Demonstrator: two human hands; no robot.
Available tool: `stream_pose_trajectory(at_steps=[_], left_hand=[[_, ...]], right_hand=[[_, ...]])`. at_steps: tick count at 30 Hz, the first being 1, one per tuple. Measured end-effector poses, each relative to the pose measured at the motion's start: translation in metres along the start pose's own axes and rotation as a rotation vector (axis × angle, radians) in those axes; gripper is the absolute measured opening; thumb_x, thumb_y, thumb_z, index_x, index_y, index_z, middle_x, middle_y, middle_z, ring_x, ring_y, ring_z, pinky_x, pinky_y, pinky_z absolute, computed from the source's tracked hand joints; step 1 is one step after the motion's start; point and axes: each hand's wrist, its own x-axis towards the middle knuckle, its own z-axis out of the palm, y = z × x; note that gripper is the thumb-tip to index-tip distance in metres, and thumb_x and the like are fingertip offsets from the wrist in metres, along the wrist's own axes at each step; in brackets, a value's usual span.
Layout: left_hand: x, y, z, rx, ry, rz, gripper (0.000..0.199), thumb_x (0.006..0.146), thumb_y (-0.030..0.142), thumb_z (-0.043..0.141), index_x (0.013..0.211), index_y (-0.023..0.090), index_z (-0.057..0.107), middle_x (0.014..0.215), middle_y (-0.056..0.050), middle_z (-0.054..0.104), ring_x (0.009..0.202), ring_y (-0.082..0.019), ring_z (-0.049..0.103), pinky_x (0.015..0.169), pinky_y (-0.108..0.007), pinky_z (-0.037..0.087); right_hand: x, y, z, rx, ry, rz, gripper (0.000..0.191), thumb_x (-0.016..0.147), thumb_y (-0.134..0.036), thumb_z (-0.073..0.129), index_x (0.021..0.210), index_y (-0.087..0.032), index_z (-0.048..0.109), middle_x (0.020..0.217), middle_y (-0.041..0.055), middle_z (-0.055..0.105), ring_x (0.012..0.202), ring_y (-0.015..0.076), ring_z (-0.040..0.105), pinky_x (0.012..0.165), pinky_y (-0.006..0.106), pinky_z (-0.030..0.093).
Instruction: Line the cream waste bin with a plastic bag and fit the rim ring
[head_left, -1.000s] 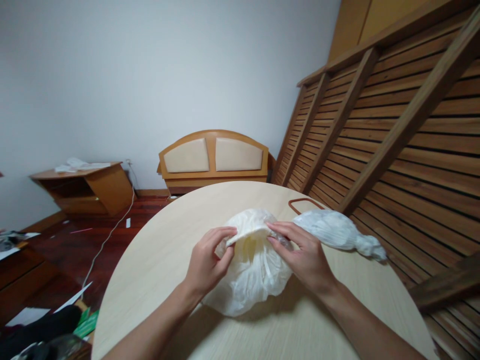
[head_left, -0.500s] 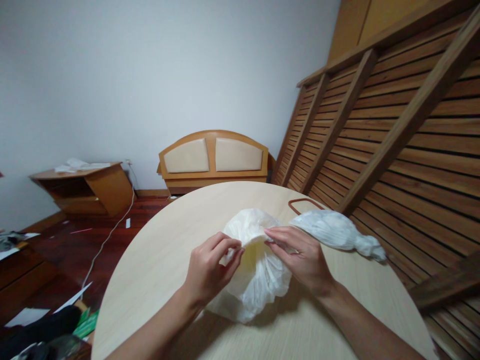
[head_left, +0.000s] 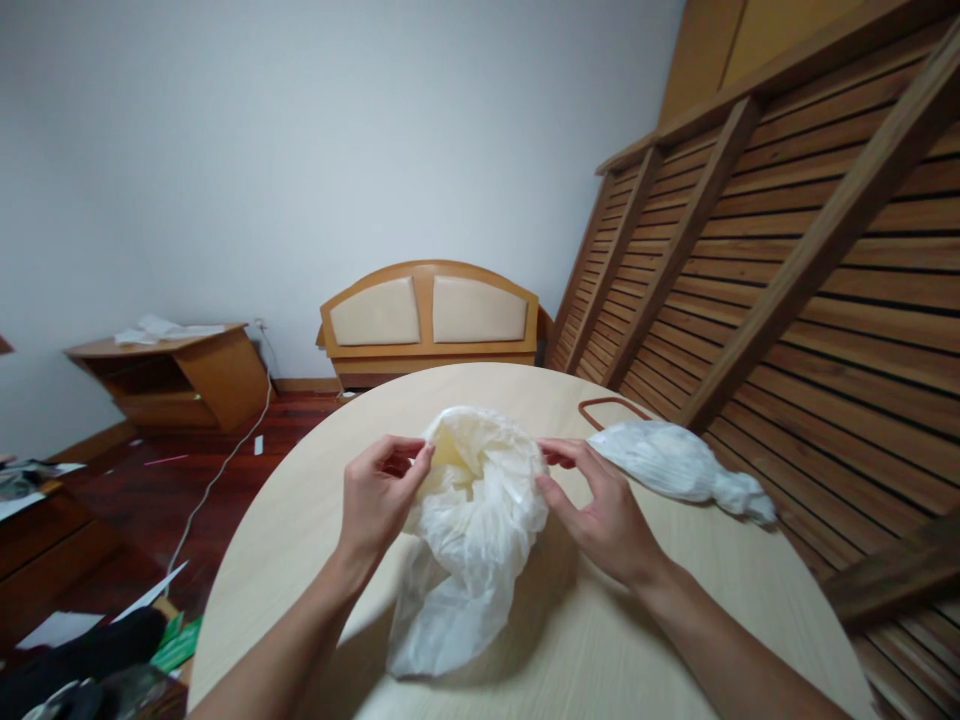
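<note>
A crumpled white plastic bag [head_left: 480, 520] stands on the round table in front of me, its mouth spread wide and a yellowish inside showing. At the left side of the rim, my left hand [head_left: 382, 485] pinches the bag's edge between thumb and fingers. Across from it, my right hand [head_left: 600, 510] grips the right edge of the rim with its thumb and fingertips. A loose part of the bag trails down toward me onto the table. Whatever may lie deep in the folds is hidden.
A knotted white bag [head_left: 682, 460] lies at the table's right, beside a brown loop-shaped handle [head_left: 611, 405]. A slatted wooden frame [head_left: 750, 300] leans close on the right. Papers and a white cable [head_left: 217, 480] lie left of the round table [head_left: 285, 560].
My hands have moved apart, the left one leftward, drawing the bag's mouth wider. More of the yellowish inside shows, and the loose part now hangs nearer to me.
</note>
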Motion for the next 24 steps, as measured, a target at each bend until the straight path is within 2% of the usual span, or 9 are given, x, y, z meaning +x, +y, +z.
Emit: stream_pose_trajectory(at_steps=[3, 6, 10, 12, 16, 19, 21, 24], left_hand=[[0.0, 0.0, 0.002, -0.019, 0.014, -0.042, 0.023, 0.079, 0.039, 0.075, 0.08, 0.017, 0.074, 0.069, -0.003, 0.073, 0.053, -0.012, 0.062, 0.05, -0.021, 0.05], [-0.001, 0.003, 0.003, -0.035, 0.019, -0.066, 0.025, 0.078, 0.042, 0.075, 0.079, 0.017, 0.074, 0.067, -0.002, 0.072, 0.05, -0.011, 0.058, 0.046, -0.021, 0.046], [-0.003, 0.005, 0.005, -0.055, 0.012, -0.077, 0.026, 0.078, 0.042, 0.075, 0.079, 0.017, 0.073, 0.066, -0.002, 0.071, 0.047, -0.01, 0.056, 0.043, -0.02, 0.043], [-0.003, 0.005, 0.005, -0.055, -0.004, -0.041, 0.023, 0.079, 0.039, 0.075, 0.079, 0.016, 0.073, 0.066, -0.002, 0.071, 0.048, -0.01, 0.055, 0.044, -0.019, 0.043], [-0.008, 0.005, 0.006, -0.041, -0.059, 0.111, 0.016, 0.083, 0.032, 0.073, 0.08, 0.017, 0.074, 0.071, -0.002, 0.071, 0.053, -0.009, 0.056, 0.049, -0.018, 0.046], [-0.013, 0.008, 0.007, -0.031, -0.092, 0.184, 0.012, 0.086, 0.029, 0.072, 0.083, 0.018, 0.074, 0.075, -0.003, 0.071, 0.057, -0.009, 0.057, 0.049, -0.017, 0.046], [-0.015, 0.009, 0.008, -0.027, -0.092, 0.183, 0.012, 0.087, 0.029, 0.071, 0.084, 0.018, 0.073, 0.076, -0.003, 0.071, 0.057, -0.009, 0.058, 0.048, -0.017, 0.046], [-0.014, 0.009, 0.008, -0.028, -0.062, 0.119, 0.014, 0.086, 0.031, 0.071, 0.082, 0.017, 0.072, 0.075, -0.002, 0.071, 0.054, -0.009, 0.057, 0.048, -0.018, 0.047]], right_hand=[[0.0, 0.003, 0.004, 0.058, 0.016, 0.099, 0.023, 0.093, -0.028, 0.065, 0.115, -0.022, 0.066, 0.101, 0.0052, 0.073, 0.086, 0.019, 0.068, 0.078, 0.034, 0.058], [0.001, 0.006, 0.005, 0.101, 0.042, 0.139, 0.014, 0.092, -0.026, 0.065, 0.104, -0.022, 0.069, 0.092, 0.0038, 0.075, 0.076, 0.0175, 0.067, 0.071, 0.032, 0.057], [0.002, 0.013, 0.004, 0.085, 0.063, 0.165, 0.012, 0.092, -0.023, 0.062, 0.098, -0.022, 0.071, 0.088, 0.0036, 0.074, 0.066, 0.0154, 0.063, 0.062, 0.029, 0.055], [0.004, 0.019, 0.003, 0.085, 0.115, 0.198, 0.012, 0.093, -0.022, 0.059, 0.094, -0.022, 0.071, 0.09, 0.0038, 0.072, 0.062, 0.014, 0.062, 0.06, 0.029, 0.054], [0.006, 0.032, 0.001, 0.085, 0.273, 0.217, 0.012, 0.092, -0.02, 0.059, 0.089, -0.022, 0.07, 0.093, 0.0048, 0.069, 0.078, 0.0178, 0.067, 0.068, 0.031, 0.058], [0.008, 0.035, 0.0, 0.065, 0.246, 0.162, 0.015, 0.094, -0.02, 0.057, 0.091, -0.023, 0.071, 0.098, 0.006, 0.07, 0.094, 0.0208, 0.068, 0.077, 0.034, 0.059], [0.008, 0.031, -0.001, 0.024, 0.221, 0.123, 0.018, 0.097, -0.021, 0.053, 0.098, -0.023, 0.071, 0.107, 0.0079, 0.07, 0.104, 0.0229, 0.067, 0.086, 0.039, 0.057], [0.008, 0.017, -0.006, -0.081, 0.251, 0.037, 0.021, 0.096, -0.023, 0.051, 0.108, -0.024, 0.068, 0.115, 0.0102, 0.068, 0.113, 0.0269, 0.063, 0.097, 0.047, 0.051]])
